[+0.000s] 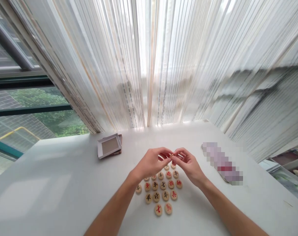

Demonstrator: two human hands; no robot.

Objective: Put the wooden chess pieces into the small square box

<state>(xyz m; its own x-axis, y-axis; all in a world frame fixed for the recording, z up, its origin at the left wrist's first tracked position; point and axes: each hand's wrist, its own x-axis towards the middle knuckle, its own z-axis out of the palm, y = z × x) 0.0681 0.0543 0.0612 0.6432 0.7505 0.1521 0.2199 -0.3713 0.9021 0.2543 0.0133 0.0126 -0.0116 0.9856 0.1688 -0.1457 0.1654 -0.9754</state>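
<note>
Several round wooden chess pieces (161,190) with red and black characters lie in loose rows on the white table (65,183). Above their far end, my left hand (152,162) and my right hand (188,164) meet fingertip to fingertip. Both are closed in a pinch around something small and reddish between them, too small to name. Parts of the far pieces are hidden under my hands.
A small shallow cardboard box (109,146) sits at the back left of the table, with its lid under it. A blurred flat object (223,162) lies to the right. Sheer striped curtains (149,65) hang behind the table, with a window at left.
</note>
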